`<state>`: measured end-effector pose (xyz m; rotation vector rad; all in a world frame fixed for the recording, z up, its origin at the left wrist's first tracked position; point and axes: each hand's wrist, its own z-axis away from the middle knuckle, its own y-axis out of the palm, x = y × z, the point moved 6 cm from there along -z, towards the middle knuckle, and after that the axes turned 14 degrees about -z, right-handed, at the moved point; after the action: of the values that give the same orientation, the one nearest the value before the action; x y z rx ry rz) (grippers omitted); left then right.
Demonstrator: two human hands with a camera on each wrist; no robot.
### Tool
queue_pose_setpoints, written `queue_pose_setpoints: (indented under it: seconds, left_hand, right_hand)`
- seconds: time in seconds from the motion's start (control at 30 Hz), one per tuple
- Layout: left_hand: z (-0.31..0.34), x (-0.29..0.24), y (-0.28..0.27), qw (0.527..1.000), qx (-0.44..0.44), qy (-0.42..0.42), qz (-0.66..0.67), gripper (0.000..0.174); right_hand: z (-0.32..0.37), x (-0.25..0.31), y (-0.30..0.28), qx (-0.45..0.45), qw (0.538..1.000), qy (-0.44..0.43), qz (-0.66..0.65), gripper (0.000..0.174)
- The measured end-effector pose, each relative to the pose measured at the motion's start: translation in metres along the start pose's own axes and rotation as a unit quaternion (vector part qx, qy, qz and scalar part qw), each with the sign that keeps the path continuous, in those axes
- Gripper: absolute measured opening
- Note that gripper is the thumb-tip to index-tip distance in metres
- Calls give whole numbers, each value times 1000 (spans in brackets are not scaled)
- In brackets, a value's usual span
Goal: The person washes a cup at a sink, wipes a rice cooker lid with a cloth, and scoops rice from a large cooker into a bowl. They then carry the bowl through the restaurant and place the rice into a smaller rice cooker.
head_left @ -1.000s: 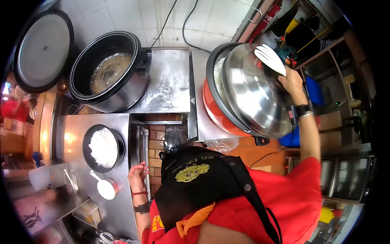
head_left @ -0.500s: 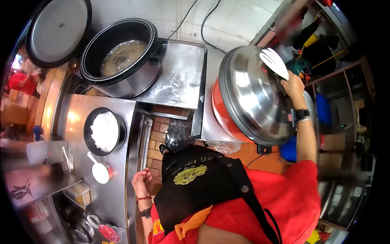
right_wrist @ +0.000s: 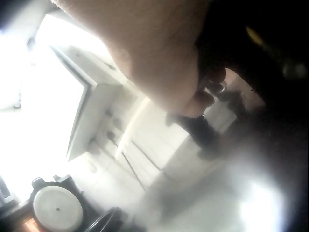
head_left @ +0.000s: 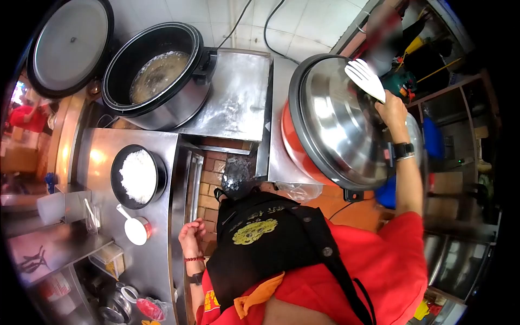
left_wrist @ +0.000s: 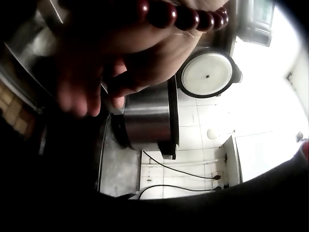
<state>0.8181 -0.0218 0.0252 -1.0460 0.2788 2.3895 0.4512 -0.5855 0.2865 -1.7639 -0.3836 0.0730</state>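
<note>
The right hand (head_left: pixel 392 112) is at the far side of a large red cooker (head_left: pixel 296 146), its fingers curled round the handle of a white slotted paddle (head_left: pixel 365 79). Beneath that hand the domed steel lid (head_left: pixel 338 116) lies over the cooker's top; whether the fingers also hold the lid's knob is hidden. In the right wrist view the hand (right_wrist: pixel 159 63) is dark and blurred. The left hand (head_left: pixel 192 237) hangs beside the steel counter's edge, fingers loosely curled and holding nothing; the left wrist view shows this hand (left_wrist: pixel 130 63) too.
An uncovered cooker (head_left: pixel 157 81) with cloudy liquid stands at the back left, its lid (head_left: pixel 71 47) tilted up behind it. On the steel counter (head_left: pixel 157 271) are a black pot of white rice (head_left: pixel 138 176) and a white-handled ladle (head_left: pixel 137 231). Cords run down the tiled wall.
The steel lid has come down over the red cooker, covering the gap where rice showed. The right hand keeps the paddle. The head view has shifted; the left hand still hangs low.
</note>
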Motion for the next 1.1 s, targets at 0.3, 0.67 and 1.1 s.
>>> queue_pose_setpoints:
  seconds: [0.3,0.67,1.1]
  left_hand:
    - [7,7,-5,1000,-11,-25,-16,14]
    - [11,-8,18,997,-27,-41,-53,16]
    - [12,25,-41,997,-69,-26,-5,17]
  right_hand:
    - [-3,-3,5,-1,1000,1,-1,33]
    - [-3,-15,15,-11,999,23,44,44]
    - [-5,-8,13,-78,975,-171,-115,45]
